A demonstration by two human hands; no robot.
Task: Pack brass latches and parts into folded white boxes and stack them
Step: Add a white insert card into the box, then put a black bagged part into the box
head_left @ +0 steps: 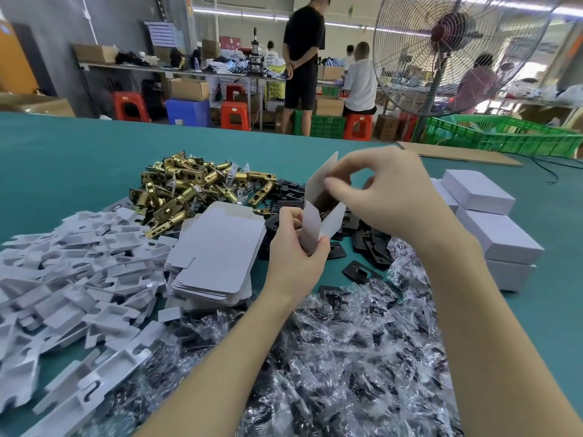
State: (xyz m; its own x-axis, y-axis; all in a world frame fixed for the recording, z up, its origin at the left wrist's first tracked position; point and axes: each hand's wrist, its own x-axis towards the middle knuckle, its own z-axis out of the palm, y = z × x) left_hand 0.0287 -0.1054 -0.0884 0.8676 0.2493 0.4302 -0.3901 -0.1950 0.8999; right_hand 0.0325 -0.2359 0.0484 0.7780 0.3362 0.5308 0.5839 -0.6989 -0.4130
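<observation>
Box [318,222] contents hidden, maybe a latch.

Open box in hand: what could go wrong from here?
1. The left hand pinches only the low end of the white box while the right hand works its top flap; the thin walls could crease or buckle.
2. The box mouth is open, so contents could drop onto the black plates below.
3. The finished boxes sit unevenly stacked and could slide.
</observation>
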